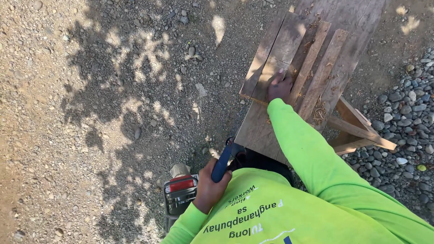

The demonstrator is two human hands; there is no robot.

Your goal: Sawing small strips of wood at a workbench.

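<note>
My right hand (280, 86) rests flat on a short weathered plank (275, 58), fingers spread, at the near end of a wooden workbench (257, 131). Two narrow wooden strips (318, 72) lie side by side just right of that hand. My left hand (209, 187) is close to my body, closed around the blue handle of a hand tool (222, 163). The tool's dark head points toward the bench edge and its shape is unclear. Both sleeves are bright green.
A red, black and grey power tool (180, 195) sits on the ground beside my left hand. Wood shavings (320, 113) lie on the bench. The bench's angled leg brace (361, 131) sticks out right. Gravel and dirt ground with leaf shadows spreads left; grey pebbles (407, 117) lie on the right.
</note>
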